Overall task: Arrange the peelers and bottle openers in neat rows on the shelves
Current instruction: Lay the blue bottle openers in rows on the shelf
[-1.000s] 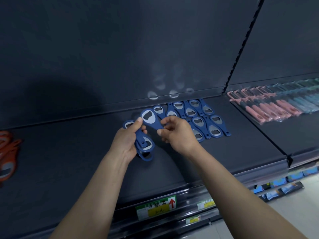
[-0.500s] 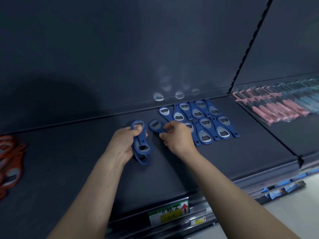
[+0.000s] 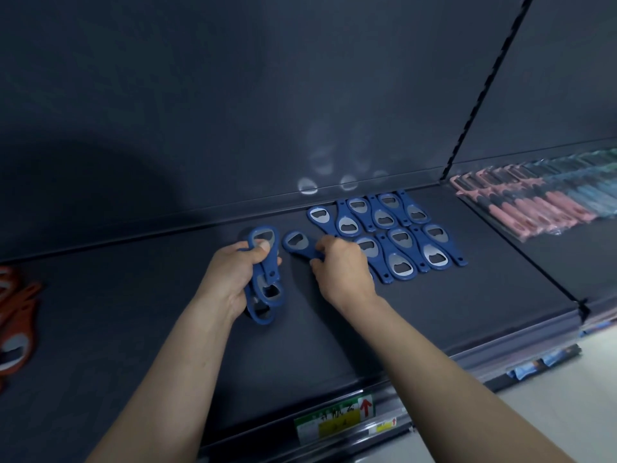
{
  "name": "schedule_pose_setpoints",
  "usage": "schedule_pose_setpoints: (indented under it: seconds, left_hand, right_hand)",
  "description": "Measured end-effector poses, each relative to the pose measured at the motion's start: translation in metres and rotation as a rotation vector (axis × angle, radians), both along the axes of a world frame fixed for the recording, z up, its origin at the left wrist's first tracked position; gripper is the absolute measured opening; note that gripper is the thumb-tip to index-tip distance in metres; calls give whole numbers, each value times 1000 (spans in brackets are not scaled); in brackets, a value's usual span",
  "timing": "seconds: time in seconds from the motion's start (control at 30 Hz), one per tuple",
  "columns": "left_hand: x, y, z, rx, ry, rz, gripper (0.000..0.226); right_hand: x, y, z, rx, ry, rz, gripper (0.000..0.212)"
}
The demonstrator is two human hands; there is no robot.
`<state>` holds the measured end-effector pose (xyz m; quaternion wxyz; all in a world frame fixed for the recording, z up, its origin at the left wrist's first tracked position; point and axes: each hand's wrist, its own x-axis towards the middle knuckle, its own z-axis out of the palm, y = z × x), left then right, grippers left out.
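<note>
bottle opener (image 3: 297, 243) pinched in right hand (image 3: 340, 269), bunch of blue openers (image 3: 267, 289) gripped in left hand (image 3: 230, 279)

right hand: fingers curled, thumb and fingertips pinching the handle end of the single blue bottle opener. its metal head looks flat on the dark shelf (image 3: 467, 312) and points up-left toward the back panel (image 3: 233, 111).

left hand: wrapped round the bunch of blue openers, thumb pressed across the metal head of the top one. the bunch sits just left of the single opener, not touching it. cannot tell if its lower end rests on the shelf.

just right of the right hand: laid rows of blue openers (image 3: 400, 238), two rows, flat, side by side, heads alternating up and down. the hand covers part of the nearest ones.

far left edge: orange openers (image 3: 16, 315) in a loose pile, partly cut off.

right bay, past the divider (image 3: 484, 85): pink and teal peelers (image 3: 534, 208) in clear wrap, lined up side by side.

shelf front edge below the arms: green and yellow price label (image 3: 334, 419) with a red arrow.
</note>
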<state>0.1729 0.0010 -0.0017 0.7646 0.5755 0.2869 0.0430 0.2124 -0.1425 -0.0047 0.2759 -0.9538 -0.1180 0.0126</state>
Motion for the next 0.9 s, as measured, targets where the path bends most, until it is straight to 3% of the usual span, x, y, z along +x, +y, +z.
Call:
schedule_pose_setpoints:
  seconds: [0.17, 0.3, 0.5, 0.63, 0.9]
  left_hand:
    - [-1, 8, -1, 7, -14, 21, 12]
    - [-5, 16, -1, 4, -8, 71, 12]
    - [-12, 20, -2, -13, -6, 113, 9]
    - [-14, 21, -4, -3, -5, 112, 10]
    - [-16, 22, -7, -12, 1, 97, 9]
  right_hand:
    - [10, 4, -5, -84, -90, 123, 47]
    - [6, 12, -6, -24, -77, 98, 28]
    - [4, 31, -8, -142, -23, 194, 39]
    - [11, 31, -5, -87, -19, 207, 45]
    - [19, 27, -9, -144, -115, 217, 28]
